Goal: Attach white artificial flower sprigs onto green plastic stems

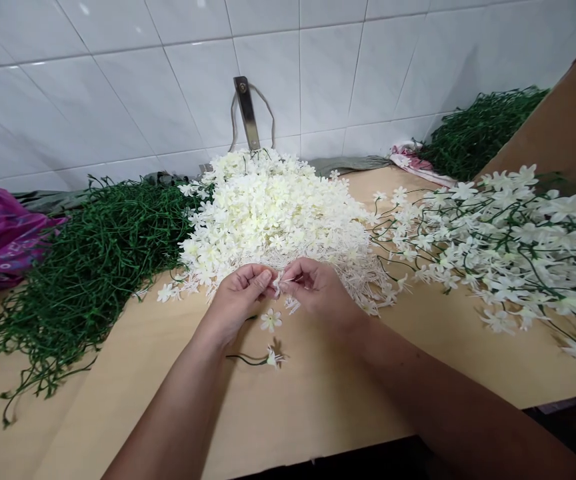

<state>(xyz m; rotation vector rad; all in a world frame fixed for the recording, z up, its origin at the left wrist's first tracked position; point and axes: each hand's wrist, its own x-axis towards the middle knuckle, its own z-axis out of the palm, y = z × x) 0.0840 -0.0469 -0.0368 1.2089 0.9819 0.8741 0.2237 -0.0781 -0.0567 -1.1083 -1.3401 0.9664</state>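
My left hand (245, 290) and my right hand (315, 288) meet in front of the flower pile, fingertips pinched together. Between them is a small white artificial flower piece (278, 283), mostly covered by the fingers. Just below lies a loose white flower head (271, 321). Nearer to me on the cardboard is a flower on a green stem (253, 361). Behind my hands rises a heap of white artificial flower heads (273, 207), with thin white stamens (353, 260) at its front right.
Green plastic stems (123, 247) are heaped at left, beside a purple bag (5, 230). Stemmed white flowers (513, 247) spread at right. More green stems (483, 130) sit behind a cardboard panel (558, 127). A metal strip (247, 113) leans by the tiled wall (328, 73).
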